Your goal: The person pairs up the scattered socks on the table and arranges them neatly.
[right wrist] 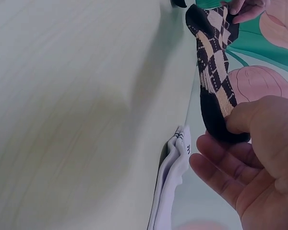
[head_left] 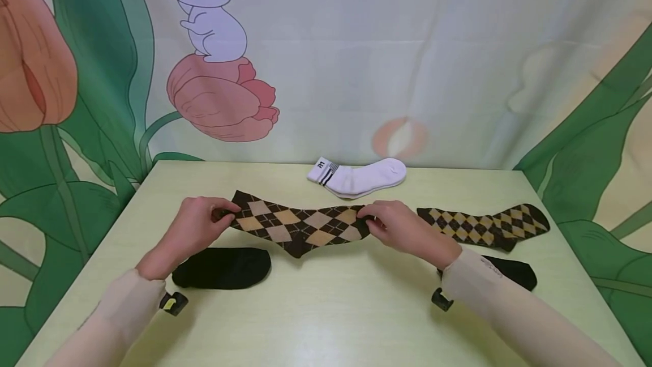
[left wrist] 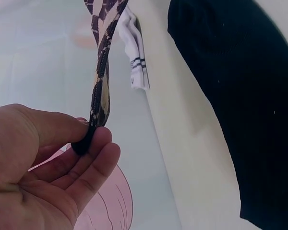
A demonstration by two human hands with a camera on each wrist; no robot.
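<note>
A brown argyle sock (head_left: 311, 228) with beige and tan diamonds is stretched sideways between both hands, raised over the table, its heel pointing down. My left hand (head_left: 198, 222) pinches the dark cuff at the left end between thumb and fingers. At the other end, the dark toe (right wrist: 213, 115) is pinched by my right hand (head_left: 394, 225). Below the left hand lies a flat black sock (head_left: 224, 268), large in the left wrist view. Another black sock (head_left: 514, 272) lies partly hidden under the right forearm.
A second argyle sock (head_left: 484, 228), with smaller yellowish diamonds, lies on the right side of the pale table (head_left: 326, 321). White socks (head_left: 359, 179) with black stripes lie at the back edge, before a printed curtain (head_left: 346, 72).
</note>
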